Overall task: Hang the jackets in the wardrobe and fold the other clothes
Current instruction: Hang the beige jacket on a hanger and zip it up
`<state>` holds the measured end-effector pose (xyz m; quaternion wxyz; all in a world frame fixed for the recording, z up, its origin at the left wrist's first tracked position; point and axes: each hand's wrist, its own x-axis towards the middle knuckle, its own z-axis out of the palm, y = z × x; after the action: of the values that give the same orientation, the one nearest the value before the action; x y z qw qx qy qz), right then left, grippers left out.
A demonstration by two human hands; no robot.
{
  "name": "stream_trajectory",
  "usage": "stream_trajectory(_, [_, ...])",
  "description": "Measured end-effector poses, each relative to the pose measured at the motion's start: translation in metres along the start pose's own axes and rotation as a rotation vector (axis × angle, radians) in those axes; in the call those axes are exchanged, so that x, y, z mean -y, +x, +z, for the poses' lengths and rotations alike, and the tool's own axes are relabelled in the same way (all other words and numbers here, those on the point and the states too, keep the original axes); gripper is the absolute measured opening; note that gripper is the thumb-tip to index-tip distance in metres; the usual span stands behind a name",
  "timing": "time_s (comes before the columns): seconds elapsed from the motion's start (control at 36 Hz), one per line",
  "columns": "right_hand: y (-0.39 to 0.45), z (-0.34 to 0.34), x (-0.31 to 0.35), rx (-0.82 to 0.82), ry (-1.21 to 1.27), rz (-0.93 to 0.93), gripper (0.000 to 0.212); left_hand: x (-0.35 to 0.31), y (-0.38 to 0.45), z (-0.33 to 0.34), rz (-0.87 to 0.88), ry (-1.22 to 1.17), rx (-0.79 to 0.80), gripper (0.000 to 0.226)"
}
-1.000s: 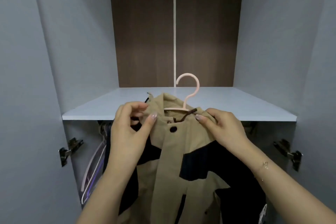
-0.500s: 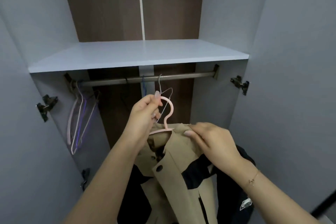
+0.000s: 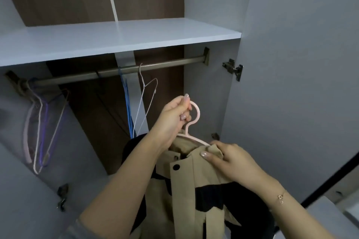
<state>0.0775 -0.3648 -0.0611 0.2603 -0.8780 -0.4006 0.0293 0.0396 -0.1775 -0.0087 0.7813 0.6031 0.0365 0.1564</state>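
— Where are your hands?

— My left hand point(image 3: 171, 120) is raised at about 12 o'clock from the jacket, wrist bent, fingers point(image 3: 183, 116) curled round the hook of the pink hanger point(image 3: 194, 118). My right hand point(image 3: 231, 161) sits lower, at 3 o'clock of the collar, palm down, thumb and fingers pinching the beige cloth there.

— And the jacket?

— The jacket point(image 3: 186, 190), beige with black panels, hangs from that hanger in front of the open wardrobe, below the rail point(image 3: 120, 71) and apart from it. Its long axis runs down towards 6 o'clock; the collar is at the top, the front with a dark snap faces me. The hook stands upright, pointing to 12 o'clock, its open side under my fingers.

— What can you count?

— One jacket, one pink hanger in my grip. On the rail: a bunch at 9 o'clock point(image 3: 41, 128), several hangers tangled, I cannot tell how many; a blue hanger point(image 3: 126, 106) and a white hanger point(image 3: 144, 101) near the middle. One shelf point(image 3: 116, 37) above the rail. Three hinges show, one point(image 3: 234, 69) at 2 o'clock.
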Motion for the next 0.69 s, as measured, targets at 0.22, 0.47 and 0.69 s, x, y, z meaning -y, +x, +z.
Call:
stream_trajectory(0.22, [0.015, -0.014, -0.048, -0.072, -0.014, 0.169, 0.017, 0.012, 0.053, 0.002, 0.030, 0.384, 0.015, 0.022])
stream_trajectory(0.47, [0.119, -0.024, -0.084, -0.189, 0.098, 0.319, 0.033, 0.025, 0.094, -0.003, 0.019, 0.291, -0.174, 0.025])
stream_trajectory(0.69, [0.239, -0.040, -0.093, -0.361, 0.107, 0.247, 0.030, 0.038, 0.125, 0.006, 0.008, 0.198, -0.192, 0.026])
